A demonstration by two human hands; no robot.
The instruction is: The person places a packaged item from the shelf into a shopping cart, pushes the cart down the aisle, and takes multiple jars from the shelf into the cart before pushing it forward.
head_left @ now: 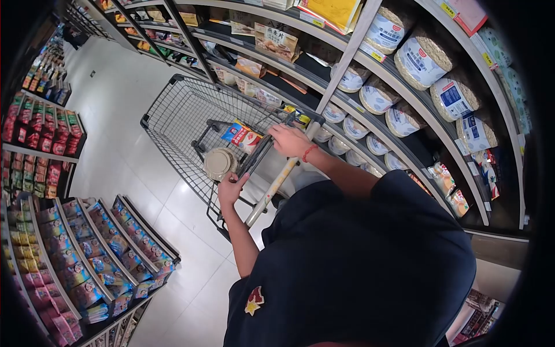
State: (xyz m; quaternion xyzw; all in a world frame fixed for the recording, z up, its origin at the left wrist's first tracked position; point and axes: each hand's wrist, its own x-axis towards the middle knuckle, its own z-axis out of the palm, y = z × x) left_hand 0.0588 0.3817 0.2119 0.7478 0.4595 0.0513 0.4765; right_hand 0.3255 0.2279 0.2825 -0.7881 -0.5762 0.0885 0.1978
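Inside the wire shopping cart [182, 118], a round tub [221, 164] sits just beyond the left hand [230, 189], whose fingertips are hard to make out, so whether it grips the tub or the cart's black bar [258, 159] I cannot tell. The right hand [289, 140] curls over that bar's other end. Between them, a blue-and-red packet [241, 136] lies partly hidden behind the bar, its lettering unreadable.

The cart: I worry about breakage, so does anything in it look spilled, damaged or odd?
Nothing stands out in the cart. The tub looks whole, the bag lies slanted but shows no tear, and no spill shows. Their undersides are hidden.
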